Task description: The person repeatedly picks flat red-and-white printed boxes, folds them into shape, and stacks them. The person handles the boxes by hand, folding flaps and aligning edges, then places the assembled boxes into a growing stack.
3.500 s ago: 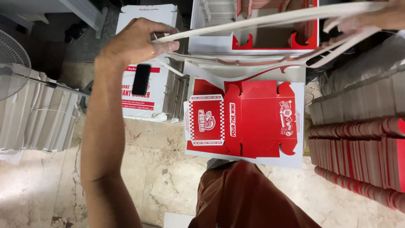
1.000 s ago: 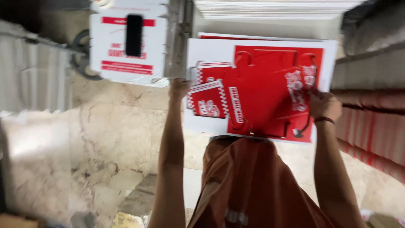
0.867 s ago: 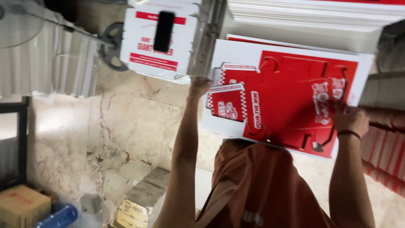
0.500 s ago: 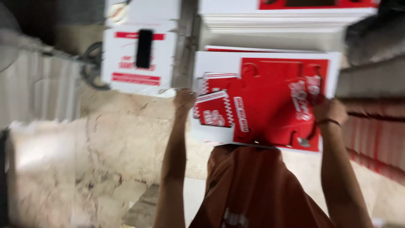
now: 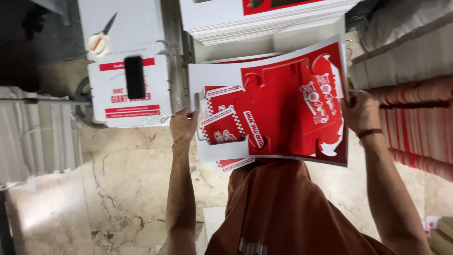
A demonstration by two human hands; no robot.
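Over a marble floor [image 5: 113, 189] hemmed by stacked cartons [image 5: 415, 127], left hand [image 5: 183, 126] and right hand [image 5: 361, 112] each pinched an edge of a red die-cut sheet [image 5: 283, 108].

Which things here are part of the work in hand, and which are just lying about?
In hand: left hand and right hand gripping the red printed card sheet.

Lying about: scissors, black phone, white box, stacked sheets.

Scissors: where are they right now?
In the head view the scissors lie at upper left on a white box, just above the black phone and well left of the left hand.
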